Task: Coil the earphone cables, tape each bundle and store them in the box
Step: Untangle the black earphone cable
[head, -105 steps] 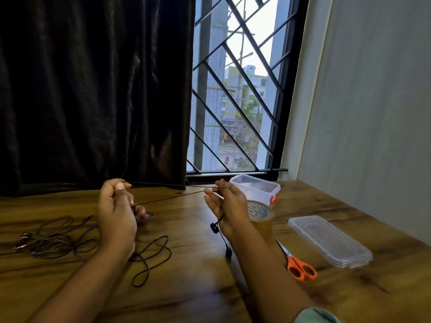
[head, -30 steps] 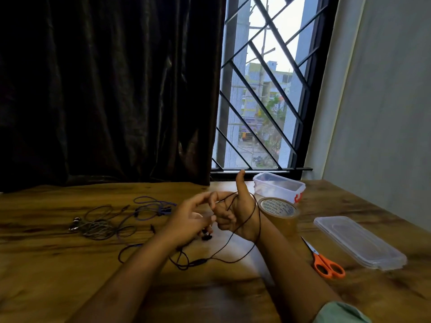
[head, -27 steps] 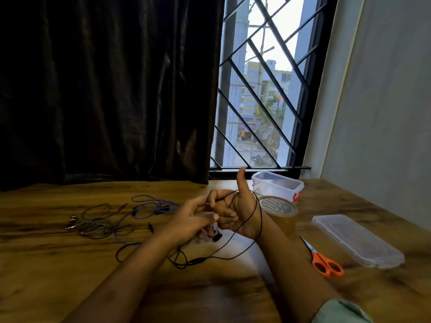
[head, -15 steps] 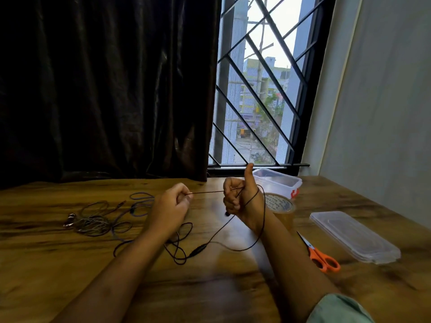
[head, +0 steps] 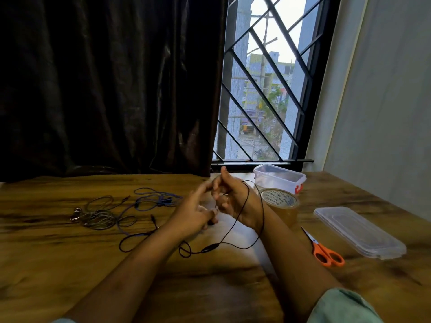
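On the left of the worktop (head: 70,264) lie a grey earphone tangle (head: 98,216) and a blue earphone cable (head: 151,202), both uncoiled. At centre, the left hand (head: 193,216) is blurred, its fingers reaching toward the right hand (head: 233,199); whether it pinches anything cannot be told. The right hand, thumb up and fingers curled, holds the black earphone cable (head: 211,248), which loops from the thumb round the wrist. Slack runs down-left, nearer the left hand. Further right, the box (head: 277,180) stands open and appears empty.

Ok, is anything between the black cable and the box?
The tape roll stands just in front of the box, beside the right hand holding the black cable. The box top is open.
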### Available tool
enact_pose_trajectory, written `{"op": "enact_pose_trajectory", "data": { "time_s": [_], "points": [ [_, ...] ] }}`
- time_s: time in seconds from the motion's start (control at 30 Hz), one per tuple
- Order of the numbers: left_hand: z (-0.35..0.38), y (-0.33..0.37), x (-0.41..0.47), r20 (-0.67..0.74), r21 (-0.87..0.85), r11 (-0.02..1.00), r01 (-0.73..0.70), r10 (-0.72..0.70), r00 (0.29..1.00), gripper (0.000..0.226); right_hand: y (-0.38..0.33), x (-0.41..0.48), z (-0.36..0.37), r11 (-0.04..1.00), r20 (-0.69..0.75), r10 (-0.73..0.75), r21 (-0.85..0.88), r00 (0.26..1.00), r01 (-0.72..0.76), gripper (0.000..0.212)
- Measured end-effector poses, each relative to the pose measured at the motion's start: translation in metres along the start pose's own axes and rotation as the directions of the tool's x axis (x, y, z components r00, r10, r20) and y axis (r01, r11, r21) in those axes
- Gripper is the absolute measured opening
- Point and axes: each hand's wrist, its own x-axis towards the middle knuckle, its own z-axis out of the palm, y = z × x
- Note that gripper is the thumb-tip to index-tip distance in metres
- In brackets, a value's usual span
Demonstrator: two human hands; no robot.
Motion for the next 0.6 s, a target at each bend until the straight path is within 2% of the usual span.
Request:
{"op": "enact_pose_trajectory", "data": {
  "time_s": [0.1, 0.13, 0.2, 0.23, 0.3, 0.37, 0.4, 0.47, 0.53, 0.6],
  "points": [
    [-0.003, 0.0, 0.002, -0.121, 0.176, 0.982, -0.073, 0.095, 0.988, 0.051, 0.002, 0.002, -0.01, 0.977, -0.183, -0.108, -0.202, 0.977, 0.07, 0.024],
    [-0.006, 0.001, 0.001, -0.094, 0.271, 0.959, -0.084, 0.113, 0.989, 0.048, 0.004, 0.002, -0.013, 0.959, -0.214, -0.113, -0.28, 0.97, 0.05, 0.018],
    [-0.01, 0.005, -0.001, 0.066, 0.437, 0.895, -0.09, 0.068, 0.996, 0.042, 0.01, 0.004, -0.019, 0.89, -0.26, -0.108, -0.455, 0.96, -0.023, 0.01],
    [-0.011, 0.006, -0.002, 0.16, 0.508, 0.857, -0.088, 0.006, 0.987, 0.038, 0.013, 0.004, -0.021, 0.811, -0.279, -0.125, -0.582, 0.952, -0.064, 0.009],
    [-0.013, 0.005, -0.005, 0.276, 0.642, 0.762, -0.083, -0.129, 0.953, 0.036, 0.017, 0.004, -0.027, 0.525, -0.269, -0.179, -0.84, 0.946, -0.139, 0.021],
    [-0.014, 0.002, -0.007, 0.3, 0.709, 0.702, -0.06, -0.224, 0.927, 0.031, 0.014, 0.0, -0.03, 0.196, -0.25, -0.192, -0.957, 0.949, -0.213, 0.038],
    [-0.016, 0.002, -0.007, 0.311, 0.702, 0.711, -0.05, -0.242, 0.919, 0.025, 0.012, -0.003, -0.031, 0.077, -0.26, -0.198, -0.965, 0.945, -0.249, 0.046],
    [-0.018, 0.0, -0.006, 0.323, 0.682, 0.729, -0.053, -0.236, 0.916, 0.015, 0.006, -0.009, -0.031, -0.024, -0.319, -0.208, -0.943, 0.925, -0.331, 0.059],
    [-0.018, -0.002, -0.004, 0.294, 0.71, 0.698, -0.088, -0.181, 0.938, 0.016, 0.001, -0.012, -0.029, -0.062, -0.352, -0.23, -0.925, 0.907, -0.375, 0.064],
    [-0.018, -0.005, -0.002, 0.252, 0.748, 0.653, -0.123, -0.107, 0.962, 0.017, -0.005, -0.013, -0.025, -0.11, -0.32, -0.275, -0.926, 0.907, -0.36, 0.065]
  ]
}}
